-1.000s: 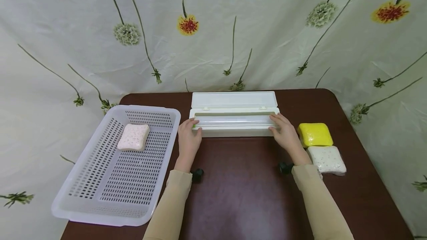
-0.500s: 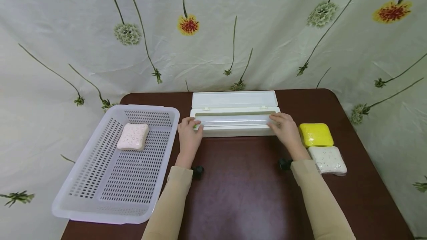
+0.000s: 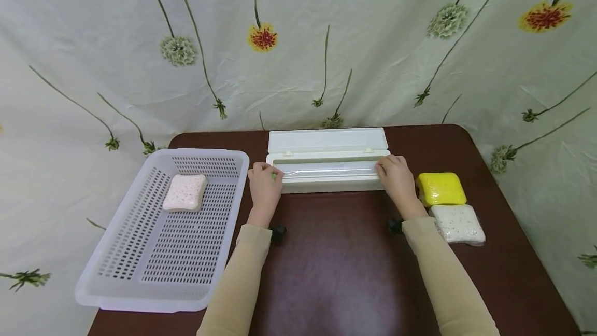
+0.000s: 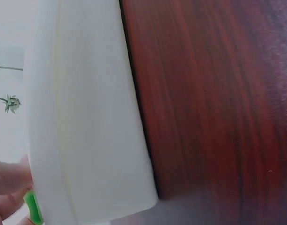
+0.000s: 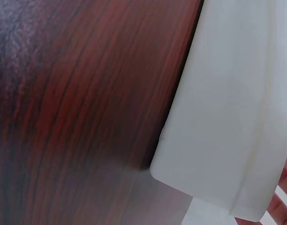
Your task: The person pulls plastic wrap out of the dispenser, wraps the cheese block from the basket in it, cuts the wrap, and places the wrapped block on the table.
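A long white cling film dispenser (image 3: 332,185) stands at the back of the table, its lid (image 3: 326,140) raised. Across its opening lies clear cling film (image 3: 328,169). At the dispenser's left end my left hand (image 3: 265,191) pinches the film's edge between thumb and fingers. My right hand (image 3: 396,180) pinches it at the right end. A small green part (image 4: 33,207) shows by the left fingers in the left wrist view. The right wrist view shows the dispenser's front wall (image 5: 218,117), with only some fingers (image 5: 280,208) at the edge.
On the left stands a white perforated basket (image 3: 228,242) with a pale speckled block (image 3: 185,192) inside. A yellow wrapped block (image 3: 441,188) and a white speckled wrapped one (image 3: 459,223) lie beside my right forearm. A flowered curtain (image 3: 298,82) hangs behind the brown table (image 3: 333,268).
Both hands have shifted slightly, their fingers closing from resting over the dispenser's ends to pinching the film. Dispenser, basket and blocks stay in place.
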Demonstrator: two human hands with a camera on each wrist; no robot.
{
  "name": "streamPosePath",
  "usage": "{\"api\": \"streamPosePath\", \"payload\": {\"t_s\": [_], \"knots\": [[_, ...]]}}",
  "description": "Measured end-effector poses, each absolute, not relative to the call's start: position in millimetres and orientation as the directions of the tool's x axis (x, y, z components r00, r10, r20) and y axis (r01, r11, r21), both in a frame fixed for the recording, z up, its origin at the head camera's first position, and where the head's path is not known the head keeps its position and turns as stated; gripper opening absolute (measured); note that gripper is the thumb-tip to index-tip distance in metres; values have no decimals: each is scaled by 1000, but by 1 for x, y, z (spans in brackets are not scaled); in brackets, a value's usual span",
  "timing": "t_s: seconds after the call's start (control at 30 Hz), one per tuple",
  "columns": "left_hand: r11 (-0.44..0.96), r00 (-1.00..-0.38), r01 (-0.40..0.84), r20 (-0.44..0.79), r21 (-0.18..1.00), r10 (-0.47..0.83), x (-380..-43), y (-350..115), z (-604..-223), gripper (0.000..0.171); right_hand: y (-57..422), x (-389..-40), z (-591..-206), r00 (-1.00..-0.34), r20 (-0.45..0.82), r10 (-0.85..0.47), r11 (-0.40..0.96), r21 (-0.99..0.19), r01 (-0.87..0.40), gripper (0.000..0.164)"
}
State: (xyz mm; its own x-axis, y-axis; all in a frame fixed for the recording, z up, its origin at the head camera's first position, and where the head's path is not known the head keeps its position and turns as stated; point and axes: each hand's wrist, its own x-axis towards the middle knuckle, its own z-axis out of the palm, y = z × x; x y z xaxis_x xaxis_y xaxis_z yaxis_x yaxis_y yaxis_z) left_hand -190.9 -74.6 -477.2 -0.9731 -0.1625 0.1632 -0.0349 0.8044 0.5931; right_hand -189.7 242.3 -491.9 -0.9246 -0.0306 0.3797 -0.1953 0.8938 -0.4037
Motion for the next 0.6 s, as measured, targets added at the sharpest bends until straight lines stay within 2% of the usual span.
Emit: {"api": "streamPosePath", "payload": {"t_s": [0.33, 0.6], "knots": [[858, -977, -34, 162, 512, -136, -197, -68, -475, 24, 244, -193, -492, -935, 353, -13, 891, -421, -171, 16], [833, -970, -6, 199, 553, -139, -206, -68, -473, 20, 246, -191, -485, -977, 213, -26, 868, -480, -128, 43]]}}
